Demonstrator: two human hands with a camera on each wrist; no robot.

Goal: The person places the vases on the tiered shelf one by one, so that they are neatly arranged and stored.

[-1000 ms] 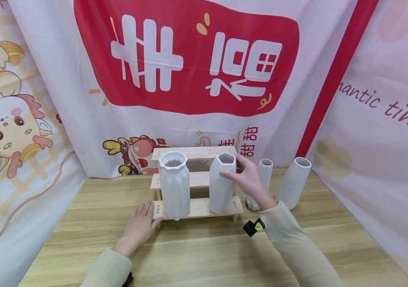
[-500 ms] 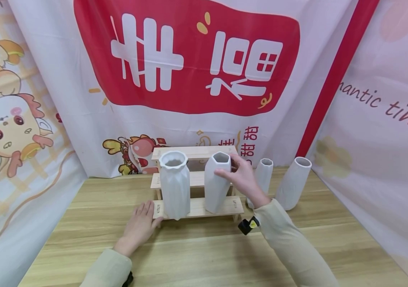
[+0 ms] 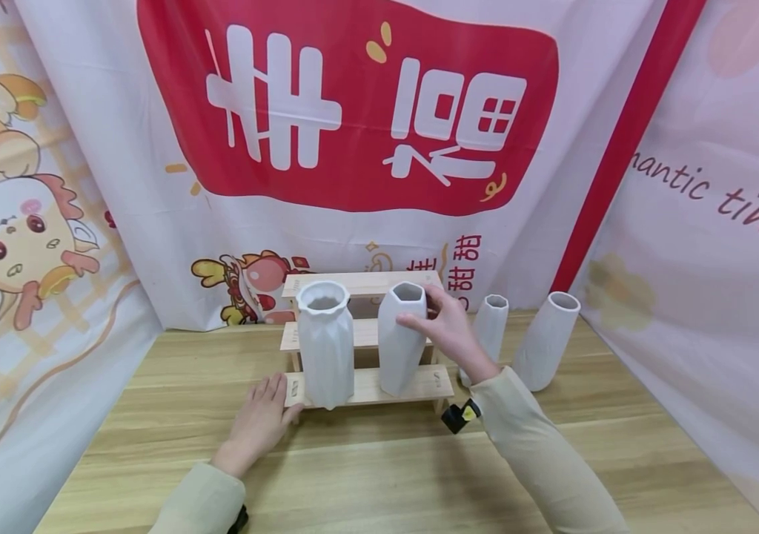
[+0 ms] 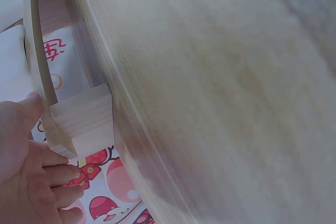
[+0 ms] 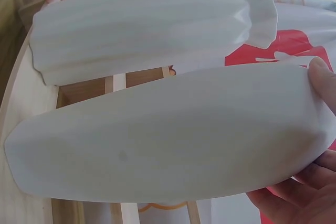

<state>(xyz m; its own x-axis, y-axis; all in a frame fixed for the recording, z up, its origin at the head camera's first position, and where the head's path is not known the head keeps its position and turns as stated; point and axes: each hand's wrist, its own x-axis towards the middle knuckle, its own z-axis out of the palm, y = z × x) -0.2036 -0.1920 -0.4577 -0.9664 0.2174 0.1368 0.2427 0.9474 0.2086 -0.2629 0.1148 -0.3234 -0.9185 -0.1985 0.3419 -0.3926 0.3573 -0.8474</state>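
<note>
My right hand (image 3: 449, 330) grips the upper part of a white faceted vase (image 3: 401, 352) with a five-sided mouth. Its thumb lies on the near side, with fingers behind the rim. The vase stands on the lowest step of a three-tier wooden display stand (image 3: 368, 386), right of the middle, leaning slightly. To its left, a white fluted vase (image 3: 326, 360) with a wavy rim stands on the same step. My left hand (image 3: 258, 423) holds the left end of that step; in the left wrist view the thumb touches the board (image 4: 42, 72) and the fingers lie by its end.
Two more white vases stand on the wooden table (image 3: 379, 482) right of the stand: a slim one (image 3: 491, 326), partly behind my right arm, and a smooth tapered one (image 3: 546, 341). Printed cloth (image 3: 366, 230) hangs behind and on both sides.
My right hand has moved the faceted vase a little left along the lowest step, towards the fluted vase. The left hand has stayed in place.
</note>
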